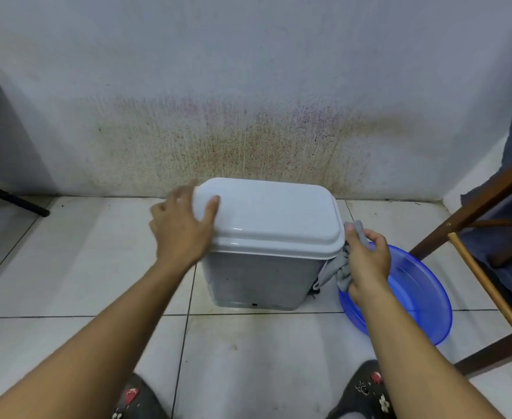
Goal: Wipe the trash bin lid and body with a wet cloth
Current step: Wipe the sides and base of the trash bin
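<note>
Knees [136, 397] sit nearest; the left hand [182, 228] lies spread on the lid [273, 216], the right hand [366, 261] clutches the cloth [342, 273] in its fingers [379, 240] beside the trash bin [257, 279]. Hard wiping may tip it into the basin [424, 297].

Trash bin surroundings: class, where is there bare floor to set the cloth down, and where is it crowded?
Free: the tiles left of the trash bin, out to the black leg, and the tiles in front of it, towards the knees. Crowded: the right side, where the right hand with the cloth, the blue basin and the wooden chair bunch together.
</note>
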Action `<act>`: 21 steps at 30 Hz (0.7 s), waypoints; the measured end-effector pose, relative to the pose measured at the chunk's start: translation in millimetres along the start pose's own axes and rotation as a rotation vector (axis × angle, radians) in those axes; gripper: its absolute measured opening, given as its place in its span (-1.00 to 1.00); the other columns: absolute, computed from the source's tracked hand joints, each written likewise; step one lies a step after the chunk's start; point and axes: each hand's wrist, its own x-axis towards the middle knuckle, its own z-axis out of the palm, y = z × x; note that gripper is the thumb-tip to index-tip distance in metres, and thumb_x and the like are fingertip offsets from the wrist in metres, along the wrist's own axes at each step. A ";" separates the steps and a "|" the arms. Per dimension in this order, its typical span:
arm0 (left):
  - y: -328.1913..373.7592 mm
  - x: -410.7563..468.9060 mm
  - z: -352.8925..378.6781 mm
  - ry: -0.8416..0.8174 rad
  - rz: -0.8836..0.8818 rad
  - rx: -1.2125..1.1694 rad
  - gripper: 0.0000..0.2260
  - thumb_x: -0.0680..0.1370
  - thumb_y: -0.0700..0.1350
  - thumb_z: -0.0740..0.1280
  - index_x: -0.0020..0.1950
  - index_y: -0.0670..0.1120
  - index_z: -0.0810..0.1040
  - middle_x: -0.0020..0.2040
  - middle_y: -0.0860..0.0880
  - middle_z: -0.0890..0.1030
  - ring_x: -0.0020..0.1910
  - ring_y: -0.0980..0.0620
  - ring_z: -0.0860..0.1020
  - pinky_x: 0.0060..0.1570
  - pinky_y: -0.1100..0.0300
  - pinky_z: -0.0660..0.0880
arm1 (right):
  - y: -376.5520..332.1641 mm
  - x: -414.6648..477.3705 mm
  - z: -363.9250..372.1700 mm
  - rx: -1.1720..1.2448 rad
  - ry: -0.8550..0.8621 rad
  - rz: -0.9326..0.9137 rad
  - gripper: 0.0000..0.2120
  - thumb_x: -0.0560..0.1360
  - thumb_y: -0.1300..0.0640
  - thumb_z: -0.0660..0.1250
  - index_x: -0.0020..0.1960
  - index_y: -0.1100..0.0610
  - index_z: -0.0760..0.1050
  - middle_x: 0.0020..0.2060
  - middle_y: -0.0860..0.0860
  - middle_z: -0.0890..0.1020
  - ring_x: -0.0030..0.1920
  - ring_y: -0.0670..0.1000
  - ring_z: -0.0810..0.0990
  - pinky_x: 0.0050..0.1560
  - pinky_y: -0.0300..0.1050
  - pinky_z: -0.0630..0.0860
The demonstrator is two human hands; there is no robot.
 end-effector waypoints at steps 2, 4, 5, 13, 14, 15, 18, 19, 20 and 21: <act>-19.5 13.8 -10.9 -0.120 -0.238 -0.242 -0.37 0.64 0.33 0.21 0.66 0.14 0.22 0.59 -0.15 0.34 0.51 -0.28 0.33 0.45 -0.22 0.30 | -6.3 6.9 -5.7 0.039 -0.165 0.103 -0.55 0.41 -0.24 0.49 0.16 -0.05 0.47 -0.23 0.04 0.58 -0.53 -0.04 0.36 -0.54 -0.24 0.31; -31.8 21.1 -15.6 -0.270 -0.330 -0.491 -0.43 0.64 0.26 0.28 0.62 0.14 0.31 0.51 -0.12 0.48 0.35 -0.20 0.53 0.31 -0.15 0.54 | -13.9 9.7 -10.2 0.043 -0.272 0.163 -0.53 0.44 -0.20 0.48 0.24 -0.03 0.47 -0.28 0.01 0.55 -0.58 -0.10 0.32 -0.58 -0.26 0.30; -35.3 23.9 -16.0 -0.285 -0.325 -0.540 -0.46 0.64 0.23 0.32 0.59 0.13 0.38 0.44 -0.09 0.55 0.26 -0.16 0.61 0.20 -0.10 0.62 | -16.1 10.9 -12.0 0.041 -0.300 0.186 -0.55 0.46 -0.15 0.48 0.27 -0.02 0.47 -0.33 -0.02 0.54 -0.60 -0.12 0.29 -0.58 -0.27 0.29; -27.8 70.1 -17.4 -0.284 -0.375 -0.492 -0.60 0.55 0.32 0.37 0.17 0.05 0.69 0.00 -0.05 0.66 -0.15 -0.06 0.56 0.01 0.01 0.59 | -38.5 30.2 13.1 0.098 -0.350 0.162 -0.73 0.52 -0.03 0.45 0.09 0.04 0.44 -0.52 -0.06 0.37 -0.65 -0.14 0.17 -0.57 -0.39 0.16; -26.7 76.5 -16.6 -0.299 -0.425 -0.501 -0.59 0.52 0.34 0.38 0.12 0.05 0.68 0.01 -0.04 0.66 -0.10 -0.07 0.58 0.09 -0.03 0.58 | -39.6 33.7 20.4 0.091 -0.321 0.148 -0.73 0.52 -0.05 0.44 0.08 0.03 0.42 -0.54 -0.07 0.34 -0.65 -0.13 0.16 -0.55 -0.39 0.16; -25.9 81.7 -14.9 -0.310 -0.476 -0.510 -0.56 0.50 0.36 0.39 0.13 0.04 0.66 0.03 -0.03 0.66 -0.04 -0.07 0.60 0.17 -0.08 0.56 | -41.2 35.6 26.6 0.091 -0.293 0.129 -0.71 0.52 -0.08 0.44 0.07 0.03 0.41 -0.53 -0.07 0.34 -0.64 -0.12 0.16 -0.54 -0.38 0.16; -22.4 90.8 -4.0 -0.285 -0.582 -0.584 -0.46 0.46 0.34 0.45 0.20 -0.06 0.62 0.02 -0.01 0.66 -0.06 -0.03 0.62 0.19 -0.08 0.57 | -38.7 32.0 36.9 0.163 -0.255 0.135 -0.72 0.53 -0.17 0.34 -0.10 0.04 0.42 -0.49 -0.03 0.31 -0.57 -0.08 0.14 -0.42 -0.30 0.09; -19.8 92.1 -0.6 -0.263 -0.606 -0.617 -0.43 0.45 0.33 0.47 0.22 -0.09 0.61 0.01 -0.02 0.66 -0.08 -0.03 0.62 0.15 -0.05 0.59 | -34.7 29.2 40.0 0.234 -0.230 0.165 -0.72 0.52 -0.14 0.31 -0.18 0.05 0.38 -0.47 -0.02 0.26 -0.51 -0.05 0.11 -0.37 -0.23 0.03; -18.5 93.5 2.4 -0.235 -0.624 -0.644 -0.41 0.44 0.32 0.48 0.24 -0.12 0.60 0.01 -0.03 0.66 -0.08 -0.05 0.63 0.10 -0.03 0.62 | -30.5 24.7 44.3 0.295 -0.207 0.159 -0.75 0.50 -0.08 0.29 -0.21 0.07 0.38 -0.42 0.00 0.25 -0.45 -0.02 0.13 -0.38 -0.18 0.03; -19.2 95.4 5.0 -0.209 -0.637 -0.667 -0.39 0.43 0.31 0.50 0.25 -0.13 0.60 0.02 -0.05 0.67 -0.06 -0.07 0.65 0.07 -0.02 0.65 | -23.0 20.8 48.8 0.316 -0.178 0.080 -0.83 0.50 -0.02 0.26 -0.15 0.07 0.46 -0.36 0.02 0.33 -0.42 0.02 0.22 -0.43 -0.17 0.13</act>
